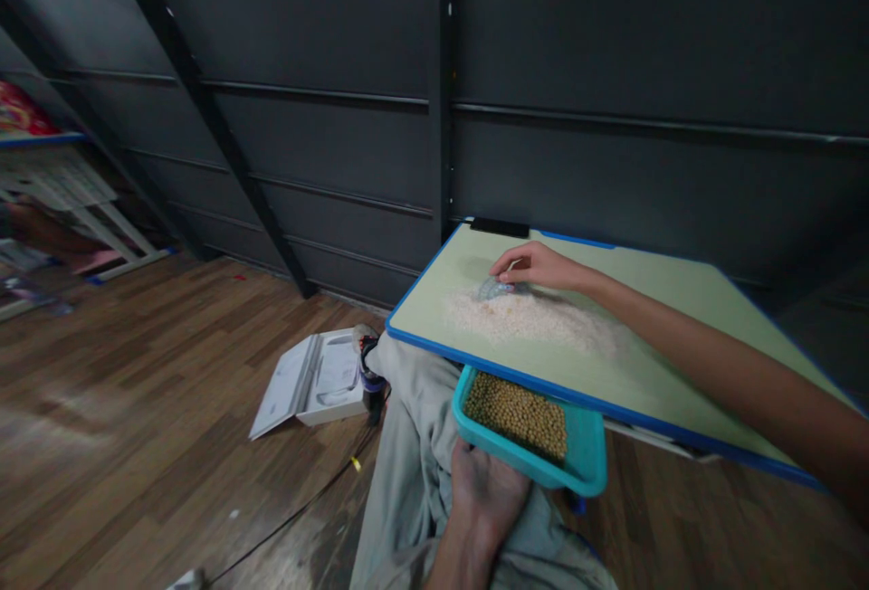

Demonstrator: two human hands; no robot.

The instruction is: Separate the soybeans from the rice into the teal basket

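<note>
My left hand (483, 481) supports a teal plastic tray (585, 454) from below, at the near edge of the table; its fingers are mostly hidden underneath. Round tan beans, which look like soybeans (520, 413), fill the left and middle of the tray. Over the table, my right hand (533, 264) pinches a small clear plastic piece (490, 288), whose exact kind I cannot make out. That piece touches the far left of a spread heap of pale grains (536, 320), perhaps rice. A few tan beans show among the grains beside it.
The pale green tabletop (672, 287) has a blue rim. A black flat object (500, 227) lies at its back left corner. On the wooden floor are an opened white box (332, 382) and a cable (299, 513). A dark panelled wall (326, 147) stands behind; another person's leg (54, 242) shows far left.
</note>
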